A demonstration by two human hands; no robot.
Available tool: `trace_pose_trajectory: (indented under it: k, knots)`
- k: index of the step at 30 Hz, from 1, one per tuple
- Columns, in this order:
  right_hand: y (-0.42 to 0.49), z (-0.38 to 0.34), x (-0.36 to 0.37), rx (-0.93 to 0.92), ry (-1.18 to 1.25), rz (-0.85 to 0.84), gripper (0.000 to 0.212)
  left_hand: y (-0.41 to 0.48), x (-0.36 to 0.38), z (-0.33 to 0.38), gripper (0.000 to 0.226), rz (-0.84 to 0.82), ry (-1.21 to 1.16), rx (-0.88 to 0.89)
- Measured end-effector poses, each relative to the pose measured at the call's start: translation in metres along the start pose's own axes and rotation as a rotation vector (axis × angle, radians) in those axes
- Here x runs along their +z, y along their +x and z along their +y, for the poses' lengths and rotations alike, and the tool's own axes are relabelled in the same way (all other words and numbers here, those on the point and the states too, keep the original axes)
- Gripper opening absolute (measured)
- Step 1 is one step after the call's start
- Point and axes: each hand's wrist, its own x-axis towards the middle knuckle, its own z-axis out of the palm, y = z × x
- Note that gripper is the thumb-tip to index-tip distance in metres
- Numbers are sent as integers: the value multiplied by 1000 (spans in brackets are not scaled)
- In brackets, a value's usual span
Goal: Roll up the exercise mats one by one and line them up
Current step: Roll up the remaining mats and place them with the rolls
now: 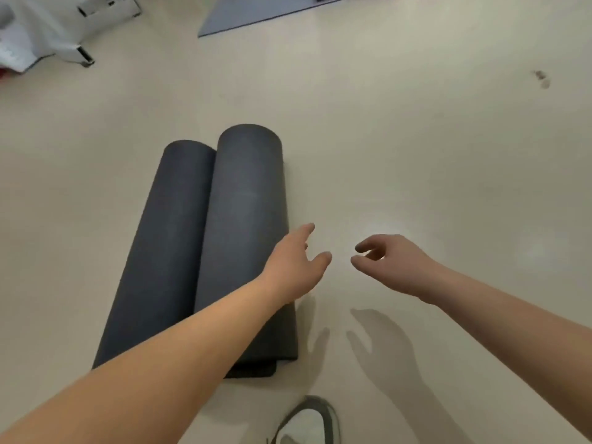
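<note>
Two rolled mats [205,238] already sit touching side by side on the floor [416,155], long axes running away from me. Both hands empty and loose: left hand [296,261] hovers by the right roll, right hand [384,261] beside it. Flat mat [256,11] lies far ahead, so I'd guess that's next.
</note>
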Motion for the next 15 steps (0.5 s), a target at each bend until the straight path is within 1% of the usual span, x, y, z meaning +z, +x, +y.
trace_pose_trajectory:
  k: [2, 4, 5, 7, 9, 10, 11, 12, 14, 15]
  knots:
    - [16, -24, 27, -38, -67, -88, 45, -1, -39, -26, 65, 129, 45, -4]
    - [22, -41, 53, -80, -125, -133, 53, -2, -76, -57, 62, 241, 84, -95]
    - [22, -44, 66, -102, -132, -146, 56, -3, -89, -75, 63, 264, 103, -161]
    - [17, -45, 89, -133, -77, -164, 58, -8, -99, -106, 72, 217, 139, -311]
    - [10, -42, 105, -152, 10, -182, 59, -15, -91, -122, 86, 125, 66, -451]
    - [9, -40, 109, -161, 29, -191, 60, -17, -84, -125, 89, 98, 12, -499]
    - [9, -37, 112, -174, 30, -196, 61, -17, -77, -125, 91, 98, -9, -516]
    - [9, -35, 113, -190, 24, -198, 62, -17, -70, -122, 92, 116, 18, -511]
    - [12, -31, 110, -218, 20, -188, 63, -19, -57, -112, 90, 175, 131, -455]
    - [14, -30, 108, -225, 21, -168, 64, -20, -52, -105, 85, 198, 151, -404]
